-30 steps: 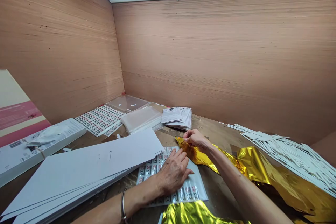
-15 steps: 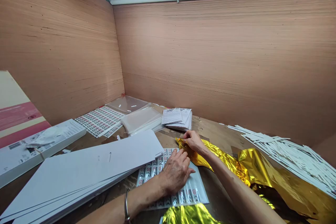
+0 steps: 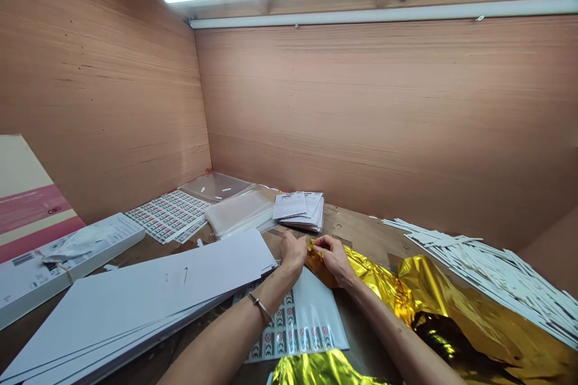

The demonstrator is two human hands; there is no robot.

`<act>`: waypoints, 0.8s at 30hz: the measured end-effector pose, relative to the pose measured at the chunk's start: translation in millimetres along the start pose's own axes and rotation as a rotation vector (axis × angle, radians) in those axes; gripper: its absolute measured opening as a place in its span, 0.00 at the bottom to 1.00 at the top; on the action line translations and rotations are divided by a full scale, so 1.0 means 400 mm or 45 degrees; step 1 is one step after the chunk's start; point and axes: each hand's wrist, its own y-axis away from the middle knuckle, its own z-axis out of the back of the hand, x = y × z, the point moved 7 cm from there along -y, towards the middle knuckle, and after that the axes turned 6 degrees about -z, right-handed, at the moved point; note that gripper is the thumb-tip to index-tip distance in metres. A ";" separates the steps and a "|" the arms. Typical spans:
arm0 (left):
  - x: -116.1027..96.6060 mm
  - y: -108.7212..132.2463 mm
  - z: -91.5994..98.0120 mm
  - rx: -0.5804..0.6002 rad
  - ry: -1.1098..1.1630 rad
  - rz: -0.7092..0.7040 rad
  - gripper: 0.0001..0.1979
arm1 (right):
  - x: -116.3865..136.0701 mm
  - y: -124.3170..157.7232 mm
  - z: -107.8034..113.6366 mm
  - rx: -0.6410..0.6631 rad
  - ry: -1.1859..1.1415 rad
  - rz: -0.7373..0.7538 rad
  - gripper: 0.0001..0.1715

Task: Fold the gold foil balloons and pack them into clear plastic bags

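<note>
Your left hand [image 3: 292, 251] and right hand [image 3: 333, 255] both pinch the gold foil [image 3: 383, 280] corner; tug too hard and it may tear.

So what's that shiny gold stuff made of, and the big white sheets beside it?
The gold sheet looks like thin metal foil or metallised plastic film: mirror-shiny, crinkled into sharp folds, with bright glints. Which one, I cannot tell. The white sheets look like matt card or stiff paper: flat, dull, stacked with thin straight edges.
</note>
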 end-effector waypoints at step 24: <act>0.089 0.404 0.237 0.901 -0.851 -0.873 0.40 | 0.086 0.411 0.010 0.177 1.008 0.839 0.17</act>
